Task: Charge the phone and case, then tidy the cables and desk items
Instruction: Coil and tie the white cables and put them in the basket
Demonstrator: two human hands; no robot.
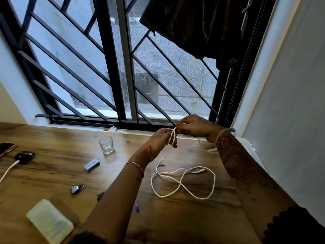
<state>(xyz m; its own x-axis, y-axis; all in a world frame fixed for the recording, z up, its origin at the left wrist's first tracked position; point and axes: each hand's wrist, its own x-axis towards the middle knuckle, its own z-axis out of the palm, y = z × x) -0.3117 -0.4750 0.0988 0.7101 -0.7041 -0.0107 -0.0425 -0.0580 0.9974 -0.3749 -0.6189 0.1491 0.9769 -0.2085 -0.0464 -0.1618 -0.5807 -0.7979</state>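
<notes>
Both hands are raised above the far edge of the wooden desk (52, 173), near the window sill. My left hand (162, 138) holds loops of a white cable (173, 138) wound around its fingers. My right hand (195, 126) pinches the same cable just above those loops; its free end hangs down behind my right forearm. A second white cable (182, 180) lies in loose loops on the desk below my hands. At the far left a phone (7, 148) lies beside a black earbud case (24, 156) with a white charging cable (8, 170) plugged in.
On the desk stand an empty glass (106, 144), a small white adapter (91, 165), a dark key fob (76, 188), a pale translucent box (50, 222) and a blue pen tip (137, 208). A barred window (123, 67) is right behind the desk; a white wall on the right.
</notes>
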